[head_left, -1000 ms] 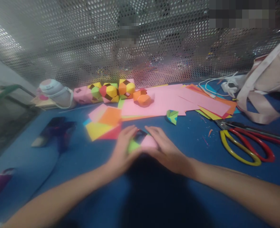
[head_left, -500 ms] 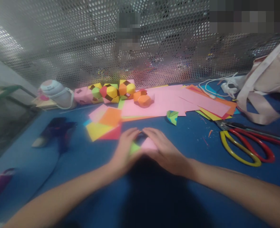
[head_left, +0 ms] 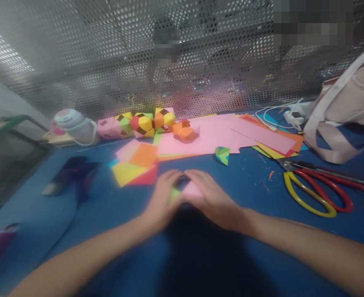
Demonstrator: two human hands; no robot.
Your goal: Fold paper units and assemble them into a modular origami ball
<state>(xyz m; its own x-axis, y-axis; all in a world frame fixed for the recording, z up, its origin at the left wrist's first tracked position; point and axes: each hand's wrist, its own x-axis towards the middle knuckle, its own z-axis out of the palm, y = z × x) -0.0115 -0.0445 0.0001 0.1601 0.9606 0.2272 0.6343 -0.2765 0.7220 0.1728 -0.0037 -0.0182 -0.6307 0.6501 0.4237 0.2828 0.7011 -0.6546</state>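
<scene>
Between my two hands is a folded paper piece (head_left: 193,189), pink on the right and green on the left. My left hand (head_left: 163,198) is closed round its green side, fingers bent inward. From the right, my right hand (head_left: 214,198) wraps the pink part, and the fingertips of both hands nearly meet at the top. Much of the piece is hidden by the fingers. Just beyond my right hand lies a small green and blue folded paper unit (head_left: 222,155). Loose coloured paper squares (head_left: 135,165) are fanned out past my left hand.
Folded paper balls (head_left: 144,124) line the back, with an orange one (head_left: 184,131) on pink sheets (head_left: 211,136). Scissors (head_left: 311,198) lie at right near a bag (head_left: 355,99). At left are a glue gun (head_left: 79,175), its cord and a white bottle (head_left: 76,126). Perforated metal (head_left: 107,74) stands behind.
The view has shifted slightly, so the table things sit a little lower. Both hands keep their hold on the folded paper piece, with hardly any movement.
</scene>
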